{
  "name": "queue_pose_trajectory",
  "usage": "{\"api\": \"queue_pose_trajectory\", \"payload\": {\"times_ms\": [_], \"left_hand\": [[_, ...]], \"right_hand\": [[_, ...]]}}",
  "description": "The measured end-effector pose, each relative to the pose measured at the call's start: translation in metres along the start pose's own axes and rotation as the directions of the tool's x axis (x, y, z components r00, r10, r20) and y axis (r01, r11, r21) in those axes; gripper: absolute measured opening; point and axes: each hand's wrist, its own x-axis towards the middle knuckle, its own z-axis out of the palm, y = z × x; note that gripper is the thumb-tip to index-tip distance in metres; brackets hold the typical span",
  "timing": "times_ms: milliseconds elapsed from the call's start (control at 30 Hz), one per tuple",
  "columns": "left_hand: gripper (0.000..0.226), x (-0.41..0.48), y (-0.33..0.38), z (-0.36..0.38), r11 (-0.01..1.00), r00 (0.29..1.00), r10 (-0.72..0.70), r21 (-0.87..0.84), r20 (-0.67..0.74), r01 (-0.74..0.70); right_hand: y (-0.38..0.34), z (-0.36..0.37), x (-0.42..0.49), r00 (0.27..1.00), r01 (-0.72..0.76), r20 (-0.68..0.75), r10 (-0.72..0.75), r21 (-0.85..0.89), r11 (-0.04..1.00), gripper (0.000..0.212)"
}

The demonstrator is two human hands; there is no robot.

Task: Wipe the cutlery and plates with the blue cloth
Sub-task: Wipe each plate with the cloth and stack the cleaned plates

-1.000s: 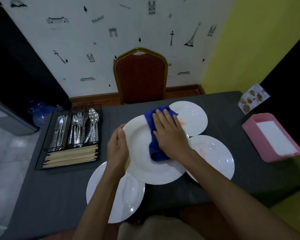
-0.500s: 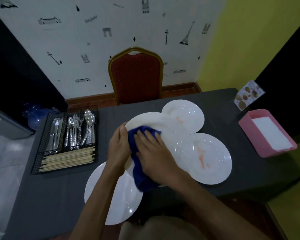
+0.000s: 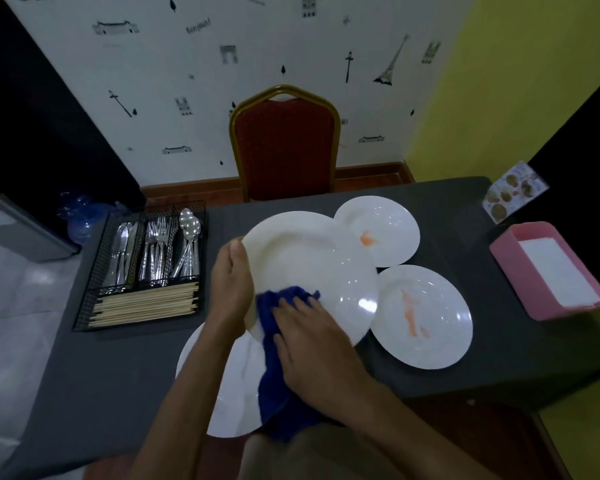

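Note:
My left hand (image 3: 230, 289) grips the left rim of a large white plate (image 3: 309, 258), held tilted above the table. My right hand (image 3: 317, 348) presses the blue cloth (image 3: 278, 375) against the plate's near edge; the cloth hangs down below it. Behind it lie a far white plate (image 3: 388, 220) with an orange smear and a right white plate (image 3: 430, 317) with orange streaks. A near white plate (image 3: 232, 386) lies partly under my arms. Knives, forks and spoons sit in a black wire cutlery tray (image 3: 139, 268).
Chopsticks (image 3: 146, 303) fill the tray's front section. A pink box (image 3: 548, 268) with white napkins stands at the right, a menu card (image 3: 513, 192) behind it. A red chair (image 3: 284, 143) stands at the far side of the dark grey table (image 3: 118, 375).
My right hand has swept the blue cloth from the plate's far side, across its left, down to the near edge. The orange smears on the two plates behind came into view.

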Motion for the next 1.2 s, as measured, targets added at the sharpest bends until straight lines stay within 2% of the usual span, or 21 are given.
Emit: {"api": "queue_pose_trajectory", "payload": {"times_ms": [100, 267, 367, 467, 533, 600, 667, 767, 867, 933, 1000, 1067, 1133, 1200], "left_hand": [[0.051, -0.01, -0.002, 0.011, 0.99, 0.993, -0.101, -0.096, 0.059, 0.106], [0.05, -0.01, 0.005, 0.006, 0.996, 0.996, -0.09, -0.019, -0.019, 0.089], [0.048, 0.003, 0.005, -0.005, 0.998, 0.996, -0.055, 0.003, -0.071, 0.055], [0.046, 0.01, 0.005, -0.009, 0.999, 0.993, -0.031, 0.02, -0.116, 0.033], [0.042, 0.011, 0.004, -0.007, 0.999, 0.989, -0.023, 0.018, -0.147, 0.026], [0.038, 0.011, 0.002, -0.002, 1.0, 0.988, -0.004, 0.014, -0.153, 0.006], [0.043, 0.01, 0.003, 0.003, 0.999, 0.992, 0.015, 0.035, -0.127, -0.011], [0.051, 0.014, 0.007, 0.001, 0.999, 0.995, 0.014, 0.035, -0.097, -0.011], [0.049, 0.023, 0.008, -0.009, 0.999, 0.997, -0.04, 0.004, -0.066, 0.041], [0.049, 0.025, 0.011, -0.015, 0.998, 0.995, -0.06, -0.008, -0.078, 0.06], [0.049, 0.026, 0.016, -0.019, 0.998, 0.995, -0.052, 0.022, -0.089, 0.054], [0.043, 0.027, 0.021, -0.022, 0.999, 0.995, -0.034, 0.023, -0.099, 0.037], [0.042, 0.027, 0.023, -0.021, 0.999, 0.995, -0.032, 0.02, -0.096, 0.034], [0.047, 0.023, 0.021, -0.013, 0.999, 0.995, -0.041, 0.003, -0.091, 0.041]], "right_hand": [[0.005, -0.004, 0.032, 0.996, 0.005, -0.093, 0.0, 0.055, 0.998, 0.049], [0.065, -0.021, 0.06, 0.989, -0.091, -0.14, 0.055, -0.272, 0.958, 0.051], [0.082, -0.017, 0.049, 0.988, -0.124, -0.134, 0.081, -0.354, 0.927, 0.046], [0.063, -0.006, 0.026, 0.986, -0.138, -0.136, 0.098, -0.321, 0.937, 0.027], [0.037, -0.001, 0.013, 0.989, -0.08, -0.139, 0.046, -0.245, 0.966, 0.013], [0.008, -0.001, 0.011, 0.996, -0.051, -0.069, 0.047, -0.058, 0.997, 0.014], [-0.007, 0.005, 0.014, 0.995, -0.101, -0.014, 0.102, 0.064, 0.993, 0.027], [-0.01, 0.007, 0.015, 0.998, -0.058, 0.009, 0.058, 0.034, 0.998, 0.047], [0.017, -0.006, 0.013, 0.999, 0.025, 0.032, -0.023, -0.064, 0.998, 0.051], [0.039, -0.017, 0.015, 0.995, 0.027, 0.095, -0.017, -0.11, 0.994, 0.054], [0.054, -0.028, 0.016, 0.989, 0.001, 0.147, 0.01, -0.079, 0.997, 0.054], [0.054, -0.031, 0.014, 0.99, 0.002, 0.141, 0.01, -0.088, 0.996, 0.05], [0.041, -0.027, 0.008, 0.993, 0.032, 0.115, -0.016, -0.141, 0.989, 0.043], [0.021, -0.02, 0.004, 0.994, 0.032, 0.112, -0.018, -0.124, 0.992, 0.037]]}}
